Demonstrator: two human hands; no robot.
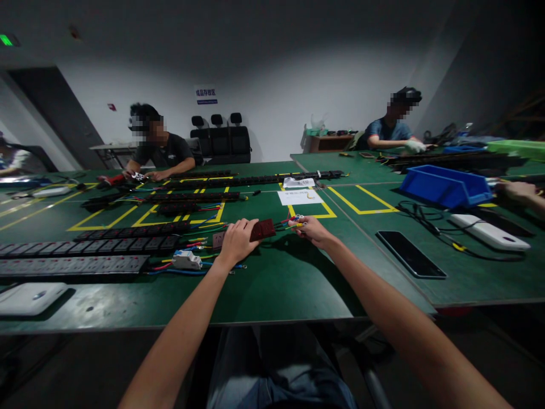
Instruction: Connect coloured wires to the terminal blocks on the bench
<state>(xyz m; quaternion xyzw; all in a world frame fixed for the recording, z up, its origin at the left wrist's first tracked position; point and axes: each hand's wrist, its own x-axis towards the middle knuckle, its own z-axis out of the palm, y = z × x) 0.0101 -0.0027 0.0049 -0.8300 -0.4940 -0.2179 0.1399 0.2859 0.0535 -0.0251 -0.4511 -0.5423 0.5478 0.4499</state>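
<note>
My left hand is wrapped over a dark red-brown socket strip above the green table. Coloured wires run from the strip's right end. My right hand pinches these wires close to their metal-tipped ends. Left of my left hand lie several black socket strips and a grey one, side by side. A white breaker block with red and blue wires sits near the grey strip's end.
A black phone, a white power bank with cables and a blue bin are at the right. Another white device lies front left. Paper sheets lie ahead. People work across the table; another person's hand shows at far right.
</note>
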